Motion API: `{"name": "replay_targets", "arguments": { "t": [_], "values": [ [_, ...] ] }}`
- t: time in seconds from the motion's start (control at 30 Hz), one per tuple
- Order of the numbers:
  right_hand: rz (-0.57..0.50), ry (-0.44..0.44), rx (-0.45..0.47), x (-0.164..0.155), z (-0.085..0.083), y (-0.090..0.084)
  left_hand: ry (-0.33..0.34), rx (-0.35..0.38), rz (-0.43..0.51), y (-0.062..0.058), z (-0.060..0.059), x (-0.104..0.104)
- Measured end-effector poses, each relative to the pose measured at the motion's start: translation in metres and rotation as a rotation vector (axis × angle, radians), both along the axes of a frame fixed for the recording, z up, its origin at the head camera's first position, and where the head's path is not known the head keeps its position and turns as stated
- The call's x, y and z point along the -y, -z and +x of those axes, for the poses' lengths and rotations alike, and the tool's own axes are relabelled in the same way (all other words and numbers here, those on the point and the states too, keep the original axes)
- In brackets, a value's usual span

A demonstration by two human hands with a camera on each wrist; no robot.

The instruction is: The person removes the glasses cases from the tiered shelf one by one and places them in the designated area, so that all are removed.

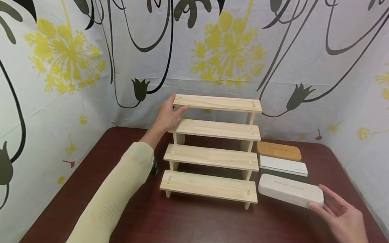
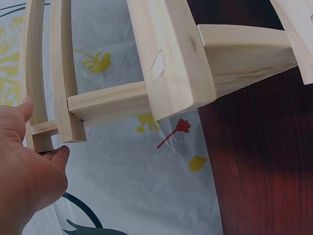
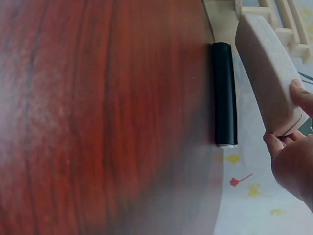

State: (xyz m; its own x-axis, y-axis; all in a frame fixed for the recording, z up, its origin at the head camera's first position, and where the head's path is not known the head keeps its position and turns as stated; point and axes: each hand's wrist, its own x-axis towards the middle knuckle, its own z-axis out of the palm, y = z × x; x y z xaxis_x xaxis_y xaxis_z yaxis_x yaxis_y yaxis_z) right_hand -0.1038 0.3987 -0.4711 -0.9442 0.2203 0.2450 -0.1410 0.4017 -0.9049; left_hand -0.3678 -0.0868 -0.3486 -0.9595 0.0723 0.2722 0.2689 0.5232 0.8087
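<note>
A pale wooden stand with stepped shelves (image 1: 215, 129) rises at the middle of the table. At the left end of its top shelf, my left hand (image 1: 168, 115) grips the board; the left wrist view has the thumb on one side of the wood and the fingers on the other. My right hand (image 1: 346, 219) pinches the right end of an off-white glasses case (image 1: 291, 191), held a little above the table, right of the lowest shelves. In the right wrist view, the thumb and fingers press that case (image 3: 269, 73) at one end.
Behind the held case lie a white case (image 1: 283, 165) and a mustard-yellow case (image 1: 279, 151), along the stand's right side. A dark case (image 3: 225, 95) lies beside them, mostly hidden in the head view. Patterned cloth (image 1: 224, 71) surrounds the dark red table (image 1: 197, 234).
</note>
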Motion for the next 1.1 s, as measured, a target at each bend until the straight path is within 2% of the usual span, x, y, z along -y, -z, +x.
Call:
{"name": "replay_targets", "arguments": {
  "t": [0.3, 0.53, 1.1],
  "values": [
    [0.107, 0.015, 0.060, 0.000, -0.010, 0.008, 0.006, -0.004, 0.000, 0.000, -0.001, 0.001],
    [0.166, 0.006, 0.137, -0.001, -0.010, 0.012, 0.010, 0.001, -0.002, 0.000, -0.001, 0.001],
    [0.139, -0.055, 0.183, -0.008, -0.012, 0.024, 0.008, -0.008, -0.021, -0.001, -0.001, 0.002]
  ]
}}
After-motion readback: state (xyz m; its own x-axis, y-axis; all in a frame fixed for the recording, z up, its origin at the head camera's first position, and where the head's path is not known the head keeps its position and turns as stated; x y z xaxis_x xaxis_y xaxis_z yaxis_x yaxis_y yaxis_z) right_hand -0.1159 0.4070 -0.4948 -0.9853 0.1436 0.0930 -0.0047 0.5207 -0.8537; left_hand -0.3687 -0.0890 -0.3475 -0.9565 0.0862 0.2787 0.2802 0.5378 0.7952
